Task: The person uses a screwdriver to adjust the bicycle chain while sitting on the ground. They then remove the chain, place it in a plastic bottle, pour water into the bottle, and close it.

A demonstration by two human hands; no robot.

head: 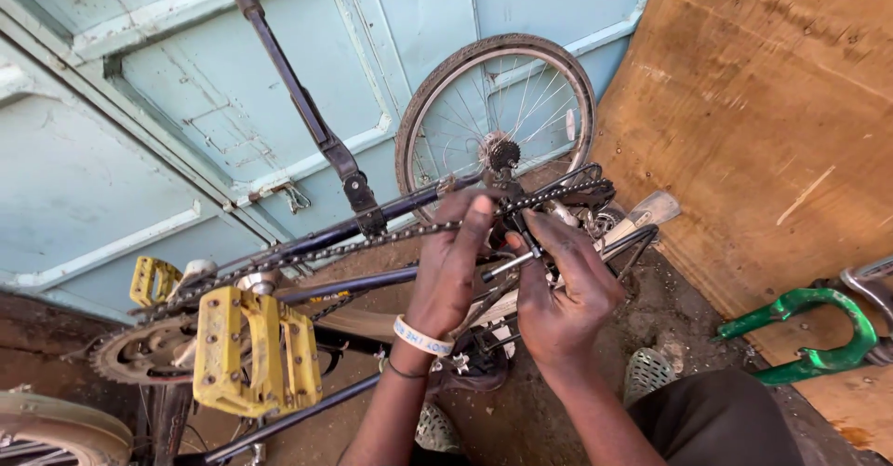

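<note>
An upside-down dark bicycle frame [353, 285] fills the middle of the view. Its chain [372, 240] runs from the chainring [130, 350] at the lower left to the rear derailleur [581, 201] by the rear wheel [493, 117]. My left hand [456, 261], with a white wristband, pinches the chain near its rear end. My right hand [563, 285] grips a thin metal tool or rod [510, 263] just beside the chain and derailleur. Yellow pedals [246, 350] sit on the crank at the lower left. The kickstand [302, 103] points up.
A pale blue metal door [186, 103] stands behind the bike. A brown plywood board [763, 131] leans at the right, with a green bicycle fork [819, 336] against it. The ground is bare dirt. Another tyre [56, 433] shows at the bottom left corner.
</note>
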